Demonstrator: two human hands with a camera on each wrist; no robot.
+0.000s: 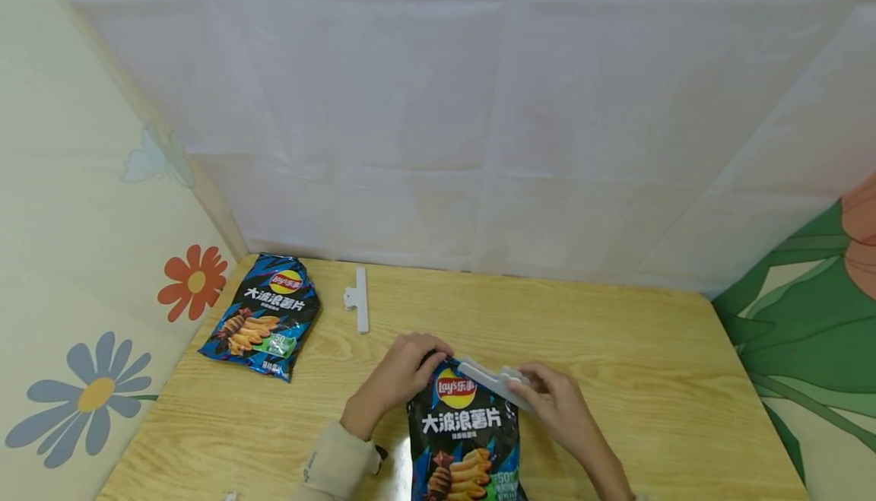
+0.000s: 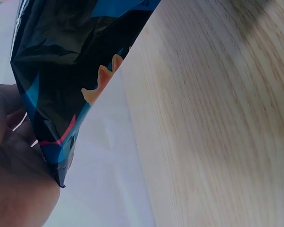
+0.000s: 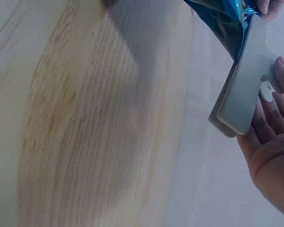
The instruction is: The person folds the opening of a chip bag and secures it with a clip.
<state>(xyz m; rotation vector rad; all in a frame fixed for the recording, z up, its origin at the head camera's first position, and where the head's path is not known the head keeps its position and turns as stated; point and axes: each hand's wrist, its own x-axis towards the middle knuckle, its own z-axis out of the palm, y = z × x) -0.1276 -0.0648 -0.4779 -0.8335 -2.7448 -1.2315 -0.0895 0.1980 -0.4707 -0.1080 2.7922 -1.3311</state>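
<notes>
We are clipping the chip bag (image 1: 465, 440) shut, at six o'clock on the table (image 1: 650, 364). Our left hand (image 1: 400, 379) pinches its top corner; our right hand (image 1: 554, 402) grips the white clip (image 1: 494, 381). Next, we judge, the clip must close squarely over the top edge.

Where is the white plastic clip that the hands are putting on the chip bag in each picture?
Head view: the white plastic bag clip sits low in the middle, across the top of the dark blue chip bag, held by the right hand.
Left wrist view: not in it.
Right wrist view: the clip is at the upper right, against the fingers.
Shared landmark: the chip bag, seen in all three.
</notes>
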